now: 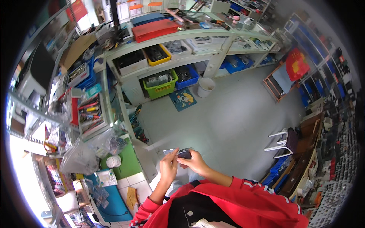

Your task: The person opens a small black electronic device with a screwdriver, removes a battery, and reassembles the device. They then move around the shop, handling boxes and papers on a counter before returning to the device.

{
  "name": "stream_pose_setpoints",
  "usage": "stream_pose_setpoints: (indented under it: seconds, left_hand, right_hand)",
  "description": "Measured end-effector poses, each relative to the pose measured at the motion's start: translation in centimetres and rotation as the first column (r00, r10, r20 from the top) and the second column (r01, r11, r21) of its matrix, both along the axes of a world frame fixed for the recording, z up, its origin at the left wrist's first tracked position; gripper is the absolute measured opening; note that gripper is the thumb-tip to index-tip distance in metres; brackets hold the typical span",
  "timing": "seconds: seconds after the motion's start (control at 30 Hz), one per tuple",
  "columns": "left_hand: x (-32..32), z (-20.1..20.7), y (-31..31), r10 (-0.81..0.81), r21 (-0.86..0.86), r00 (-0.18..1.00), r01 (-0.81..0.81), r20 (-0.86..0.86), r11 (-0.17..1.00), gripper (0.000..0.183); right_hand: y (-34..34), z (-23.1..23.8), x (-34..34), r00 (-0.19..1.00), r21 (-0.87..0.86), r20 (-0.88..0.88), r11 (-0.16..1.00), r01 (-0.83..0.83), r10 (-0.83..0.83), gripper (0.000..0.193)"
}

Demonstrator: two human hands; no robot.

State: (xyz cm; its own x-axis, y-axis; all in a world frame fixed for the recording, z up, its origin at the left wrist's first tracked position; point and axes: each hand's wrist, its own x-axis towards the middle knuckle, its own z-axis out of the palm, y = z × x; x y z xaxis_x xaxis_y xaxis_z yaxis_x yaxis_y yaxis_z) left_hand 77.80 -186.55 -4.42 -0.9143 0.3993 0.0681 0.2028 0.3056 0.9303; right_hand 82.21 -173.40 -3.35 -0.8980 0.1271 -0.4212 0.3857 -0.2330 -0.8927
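Note:
Both hands are raised close together in front of my body, above the grey floor. My right hand (196, 162) is closed round a small dark, box-like object (184, 154), its thumb below and its fingers behind. What kind of object it is I cannot make out. Just left of it, my left hand (168, 168) is closed with the fingertips pinched upward. A small pale, shiny flat piece (169, 151) shows at those fingertips. The fingers of the two hands nearly touch, and the inner sides of both grips are hidden.
On the left a workbench carries a tool tray (90, 114), plastic bags (79, 157) and a green mat (131, 162). Ahead stand a shelved counter, a green crate (161, 86) and a white bucket (206, 87). At right are a small chair (286, 142), a wooden chair (282, 78) and shelves.

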Motion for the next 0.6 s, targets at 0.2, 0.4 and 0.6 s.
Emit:
stream_pose_setpoints:
  seconds: [0.2, 0.4, 0.6]
  left_hand:
    - [-2.7, 0.8, 12.9, -0.247, 0.172, 0.907, 0.199, 0.340, 0.965, 0.032]
    - [-5.8, 3.6, 30.9, -0.463, -0.172, 0.826, 0.430, -0.320, 0.886, 0.033]
    - [-11.0, 7.2, 46.1, -0.487, -0.094, 0.837, 0.480, -0.247, 0.872, 0.017]
  right_hand:
    - [11.8, -1.0, 0.6, 0.955, -0.008, -0.098, 0.960, 0.281, -0.280, 0.017]
    - [28.1, 1.4, 0.5, 0.810, 0.600, -0.245, 0.573, 0.558, -0.532, 0.014]
    - [40.6, 7.4, 0.0, 0.820, 0.567, -0.415, 0.593, 0.572, -0.394, 0.033]
